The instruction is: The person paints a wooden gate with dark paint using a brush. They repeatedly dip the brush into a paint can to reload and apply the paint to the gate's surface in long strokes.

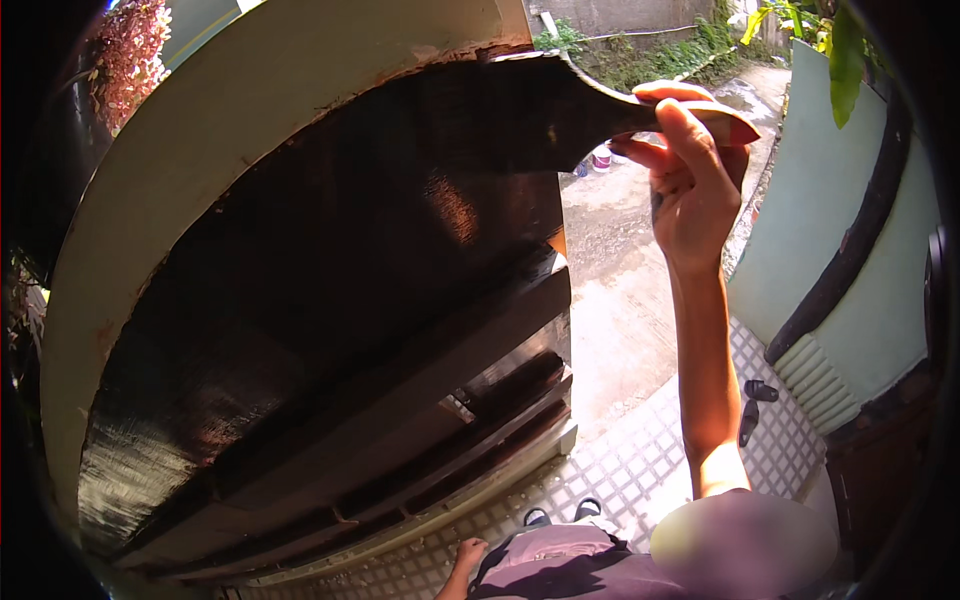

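My right hand (pixel 694 180) is raised at the upper right, fingers and thumb closed around the handle of a wide, flat brush (pixel 589 112). The brush is very dark, with a reddish tip at its handle end. Its broad end lies over the top right of a large dark panel (pixel 300 255), where the two are hard to tell apart; whether they touch is not clear. Glossy patches and streaks show on the panel, and a pale curved border (pixel 157 142) runs round it. Low in the view, my left hand (pixel 471 553) hangs beside my clothing, small and with fingers curled; its grip is unclear.
Dark horizontal rails (pixel 480 330) with gaps cross the lower panel. Beneath lies a tiled floor (pixel 630 480) with dark sandals (pixel 750 420) on it. Beyond is a rough concrete path (pixel 622 300) with a small bucket (pixel 601 159). A pale green wall (pixel 862 210) stands at right, leaves (pixel 841 67) hanging above.
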The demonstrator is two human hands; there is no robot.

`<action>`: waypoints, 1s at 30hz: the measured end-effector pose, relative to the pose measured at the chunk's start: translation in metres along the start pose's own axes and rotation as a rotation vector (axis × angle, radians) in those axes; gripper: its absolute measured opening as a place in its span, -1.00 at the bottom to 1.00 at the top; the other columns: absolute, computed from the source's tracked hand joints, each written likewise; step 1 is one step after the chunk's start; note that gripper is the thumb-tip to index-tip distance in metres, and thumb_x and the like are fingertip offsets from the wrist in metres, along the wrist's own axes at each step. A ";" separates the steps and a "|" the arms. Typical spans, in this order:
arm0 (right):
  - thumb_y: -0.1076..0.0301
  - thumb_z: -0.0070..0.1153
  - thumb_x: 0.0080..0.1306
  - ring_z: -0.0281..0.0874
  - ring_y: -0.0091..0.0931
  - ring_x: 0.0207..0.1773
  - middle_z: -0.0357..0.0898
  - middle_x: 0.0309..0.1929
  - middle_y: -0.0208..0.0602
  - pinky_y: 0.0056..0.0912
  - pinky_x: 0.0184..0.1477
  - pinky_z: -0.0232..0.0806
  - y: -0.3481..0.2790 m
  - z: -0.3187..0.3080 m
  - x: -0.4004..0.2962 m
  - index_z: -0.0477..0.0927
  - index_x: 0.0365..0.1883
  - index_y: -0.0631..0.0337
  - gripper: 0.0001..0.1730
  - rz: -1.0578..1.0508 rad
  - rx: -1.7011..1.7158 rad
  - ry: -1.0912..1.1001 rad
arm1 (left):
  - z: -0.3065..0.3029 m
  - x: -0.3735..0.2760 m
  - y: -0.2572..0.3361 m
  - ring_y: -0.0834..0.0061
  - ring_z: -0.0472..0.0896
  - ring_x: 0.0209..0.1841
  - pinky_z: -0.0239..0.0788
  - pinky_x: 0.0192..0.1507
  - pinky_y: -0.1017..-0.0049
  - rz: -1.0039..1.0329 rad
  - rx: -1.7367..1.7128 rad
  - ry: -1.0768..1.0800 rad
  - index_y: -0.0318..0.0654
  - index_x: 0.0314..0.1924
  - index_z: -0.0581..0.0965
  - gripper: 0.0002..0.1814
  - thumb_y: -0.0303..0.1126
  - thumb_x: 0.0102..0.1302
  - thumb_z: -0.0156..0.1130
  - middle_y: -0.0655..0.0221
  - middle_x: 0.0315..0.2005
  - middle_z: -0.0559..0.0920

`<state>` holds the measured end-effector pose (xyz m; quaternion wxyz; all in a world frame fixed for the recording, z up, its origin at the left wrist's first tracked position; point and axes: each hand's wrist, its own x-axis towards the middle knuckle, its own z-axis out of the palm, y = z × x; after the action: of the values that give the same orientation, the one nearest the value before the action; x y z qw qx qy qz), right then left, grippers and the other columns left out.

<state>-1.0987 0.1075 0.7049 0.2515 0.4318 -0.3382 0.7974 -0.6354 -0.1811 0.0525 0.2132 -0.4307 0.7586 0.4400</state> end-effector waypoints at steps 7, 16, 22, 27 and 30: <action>0.47 0.18 0.30 0.70 -0.37 -0.28 0.68 -0.18 -0.06 -0.27 -0.18 0.68 0.013 -0.019 0.018 0.64 -0.14 0.44 -0.78 -0.049 -0.095 0.237 | 0.002 -0.004 0.003 0.25 0.70 -0.10 0.48 -0.02 0.36 0.049 0.030 0.003 -0.18 -0.17 0.72 -0.63 -0.10 0.11 0.32 0.16 -0.23 0.74; 0.44 0.21 0.32 0.70 -0.39 -0.21 0.66 -0.17 -0.10 -0.26 -0.18 0.67 -0.006 0.020 -0.019 0.64 -0.17 0.44 -0.78 -0.031 0.012 0.055 | -0.001 -0.015 -0.009 0.23 0.70 -0.09 0.48 0.00 0.35 0.014 0.082 -0.055 -0.14 -0.17 0.73 -0.61 -0.06 0.08 0.32 0.18 -0.22 0.74; 0.48 0.22 0.30 0.70 -0.38 -0.26 0.66 -0.17 -0.12 -0.26 -0.14 0.66 0.023 -0.019 -0.004 0.64 -0.14 0.44 -0.78 -0.060 -0.045 0.239 | -0.002 -0.002 0.017 0.24 0.69 -0.08 0.47 -0.01 0.35 0.067 0.080 -0.023 -0.19 -0.11 0.71 -0.59 -0.10 0.11 0.31 0.13 -0.20 0.74; 0.48 0.15 0.34 0.70 -0.33 -0.25 0.64 -0.17 -0.05 -0.18 -0.18 0.67 -0.007 -0.029 -0.014 0.60 -0.14 0.49 -0.79 -0.197 -0.319 0.375 | -0.005 0.001 0.009 0.32 0.68 -0.16 0.48 -0.10 0.34 0.034 0.046 -0.095 -0.18 -0.16 0.71 -0.58 -0.01 0.17 0.29 0.23 -0.33 0.74; 0.50 0.22 0.29 0.68 -0.39 -0.30 0.64 -0.22 -0.06 -0.29 -0.23 0.68 -0.023 0.018 -0.034 0.62 -0.24 0.51 -0.81 -0.347 -0.460 0.392 | -0.004 0.008 -0.004 0.37 0.63 -0.29 0.47 -0.24 0.32 -0.172 0.087 -0.523 -0.15 -0.15 0.69 -0.54 0.08 0.20 0.27 0.36 -0.34 0.70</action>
<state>-1.0562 0.1054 0.6900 0.5340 0.2534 -0.3758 0.7137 -0.6362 -0.1889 0.0475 0.4566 -0.3558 0.6567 0.4834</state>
